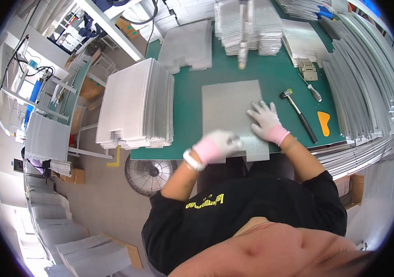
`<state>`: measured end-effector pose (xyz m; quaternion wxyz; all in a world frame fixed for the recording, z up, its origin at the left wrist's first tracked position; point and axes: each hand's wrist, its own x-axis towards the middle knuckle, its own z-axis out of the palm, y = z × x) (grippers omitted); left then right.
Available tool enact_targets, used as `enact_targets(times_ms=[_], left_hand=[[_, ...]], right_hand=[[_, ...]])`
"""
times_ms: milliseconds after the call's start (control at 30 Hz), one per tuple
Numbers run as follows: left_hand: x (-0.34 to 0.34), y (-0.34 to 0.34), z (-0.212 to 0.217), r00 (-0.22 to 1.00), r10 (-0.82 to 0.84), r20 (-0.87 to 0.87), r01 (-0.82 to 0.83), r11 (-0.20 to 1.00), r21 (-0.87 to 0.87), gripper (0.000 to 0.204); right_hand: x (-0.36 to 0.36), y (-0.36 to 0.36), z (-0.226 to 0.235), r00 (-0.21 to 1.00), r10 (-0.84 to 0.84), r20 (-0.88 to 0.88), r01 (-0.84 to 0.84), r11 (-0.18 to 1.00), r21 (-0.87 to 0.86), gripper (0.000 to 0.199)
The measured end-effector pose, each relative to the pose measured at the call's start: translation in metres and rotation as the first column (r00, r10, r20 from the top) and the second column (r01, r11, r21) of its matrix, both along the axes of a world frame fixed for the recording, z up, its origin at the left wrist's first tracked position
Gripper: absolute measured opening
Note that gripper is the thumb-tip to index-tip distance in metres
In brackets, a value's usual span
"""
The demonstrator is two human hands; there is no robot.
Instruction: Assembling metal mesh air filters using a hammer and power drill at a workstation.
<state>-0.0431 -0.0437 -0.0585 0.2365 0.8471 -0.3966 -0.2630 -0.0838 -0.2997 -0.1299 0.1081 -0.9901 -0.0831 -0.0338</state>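
A silver mesh sheet point(229, 108) with a notched near edge lies on the green tabletop point(190, 99) in front of me. My right hand point(266, 121), in a white glove with a pink cuff, rests on the sheet's right side, fingers spread. Over the near left part of the sheet is my left hand point(220, 144), gloved the same way. Its fingers are curled together, and whatever they may hold is too small or blurred to name.
Stacks of similar sheets stand at left point(127, 101), at the back point(250, 27) and along the right point(363, 87). Right of the sheet lie a hammer point(302, 115), a screwdriver point(314, 91), an orange scraper point(323, 123) and metal blocks point(307, 70). A rod-shaped tool point(243, 51) hangs overhead. A floor fan point(151, 173) stands left.
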Motion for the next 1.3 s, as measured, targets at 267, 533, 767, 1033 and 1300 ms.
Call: enact_targets(times_ms=[267,533,767,1033,1300], left_hand=[[0.295,-0.091,-0.001,0.517,0.556,0.651,-0.661,0.743,-0.110,0.067],[0.382,-0.086,0.070,0.641,0.371,0.672,-0.594,0.794,0.129,0.040],[0.328,-0.036,0.187,0.336,0.381,0.862,-0.662,0.746,-0.072,0.032],[0.163,0.004,0.211,-0.108,-0.061,0.992,-0.368,0.930,0.017,0.018],[-0.033,-0.037,0.147,0.337,0.137,0.931,-0.023,0.990,-0.137,0.022]], right_hand=[[0.020,-0.002,0.000,0.999,0.001,0.040,-0.003,0.999,0.041,0.057],[0.022,-0.003,0.005,0.999,-0.031,0.034,0.030,0.998,0.054,0.056],[0.022,-0.003,0.003,0.998,-0.028,0.064,0.021,0.994,0.104,0.056],[0.017,-0.006,0.001,0.981,-0.060,0.186,0.029,0.986,0.164,0.037],[0.006,0.013,0.106,0.927,0.199,0.318,-0.130,-0.624,0.770,0.073]])
